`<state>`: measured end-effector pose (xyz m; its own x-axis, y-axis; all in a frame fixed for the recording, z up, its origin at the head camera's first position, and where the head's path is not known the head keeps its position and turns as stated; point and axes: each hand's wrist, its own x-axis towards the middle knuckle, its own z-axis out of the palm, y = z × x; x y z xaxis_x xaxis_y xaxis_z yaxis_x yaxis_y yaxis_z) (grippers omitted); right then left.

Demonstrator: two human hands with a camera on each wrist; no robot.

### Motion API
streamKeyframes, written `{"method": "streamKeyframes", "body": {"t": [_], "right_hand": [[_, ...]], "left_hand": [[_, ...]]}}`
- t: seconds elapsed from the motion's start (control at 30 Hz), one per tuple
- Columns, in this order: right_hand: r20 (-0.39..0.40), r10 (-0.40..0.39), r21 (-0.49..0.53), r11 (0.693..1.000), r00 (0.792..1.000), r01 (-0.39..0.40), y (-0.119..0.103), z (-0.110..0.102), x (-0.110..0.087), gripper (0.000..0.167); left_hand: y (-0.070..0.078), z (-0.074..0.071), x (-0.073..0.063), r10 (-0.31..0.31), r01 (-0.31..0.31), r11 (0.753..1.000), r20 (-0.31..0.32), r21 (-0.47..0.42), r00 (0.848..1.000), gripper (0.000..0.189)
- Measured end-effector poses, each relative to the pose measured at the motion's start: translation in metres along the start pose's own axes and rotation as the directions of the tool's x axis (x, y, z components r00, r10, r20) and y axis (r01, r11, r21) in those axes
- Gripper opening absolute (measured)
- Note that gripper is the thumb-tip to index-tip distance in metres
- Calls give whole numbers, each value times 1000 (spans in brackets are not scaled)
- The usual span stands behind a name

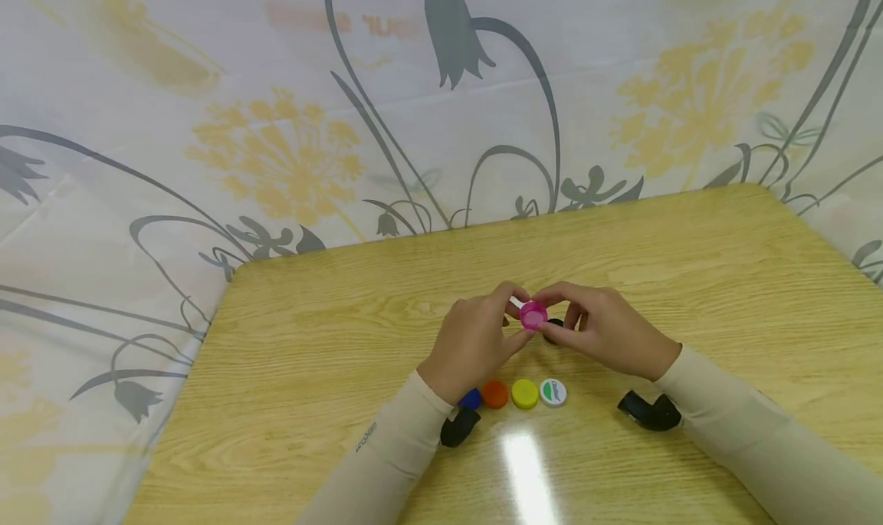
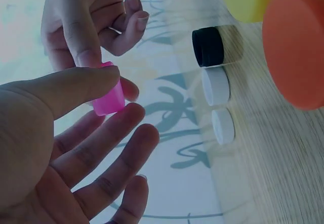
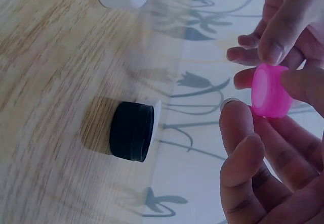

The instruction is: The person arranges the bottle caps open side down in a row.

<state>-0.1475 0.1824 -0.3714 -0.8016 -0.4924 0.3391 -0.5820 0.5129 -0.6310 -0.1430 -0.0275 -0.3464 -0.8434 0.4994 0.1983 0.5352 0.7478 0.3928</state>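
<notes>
A pink bottle cap (image 1: 533,316) is held up over the table between both hands. My left hand (image 1: 469,345) pinches it from one side with thumb and fingers. From the other side my right hand (image 1: 610,333) grips it too, its thumb against the rim. In the right wrist view the pink cap (image 3: 271,90) is tilted, with ridged sides. A black cap (image 3: 132,131) stands on the table beyond the hands, partly covered by the right fingers in the head view. Two white caps (image 2: 216,86) stand beside it in the left wrist view.
Nearer me lies a row of caps: blue (image 1: 471,399), partly hidden by the left wrist, orange (image 1: 494,394), yellow (image 1: 525,393) and white with green print (image 1: 553,392). The wooden table (image 1: 331,310) ends at a flower-patterned cloth (image 1: 428,126). Black devices sit at both wrists.
</notes>
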Motion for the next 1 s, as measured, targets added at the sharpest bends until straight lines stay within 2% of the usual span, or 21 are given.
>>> {"method": "streamKeyframes", "body": {"t": [0.17,0.57,1.0], "right_hand": [[5,44,44,998,999,-45,1,-1,0,27],[13,106,87,990,994,-107,2,-4,0,24],[5,143,124,982,990,-143,-1,-8,0,24]], "left_hand": [[0,1,0,2,-2,1000,-8,-1,1000,45],[-2,1,2,-10,7,998,-47,-56,999,28],[-3,0,4,19,-30,990,-80,-141,997,24]]}}
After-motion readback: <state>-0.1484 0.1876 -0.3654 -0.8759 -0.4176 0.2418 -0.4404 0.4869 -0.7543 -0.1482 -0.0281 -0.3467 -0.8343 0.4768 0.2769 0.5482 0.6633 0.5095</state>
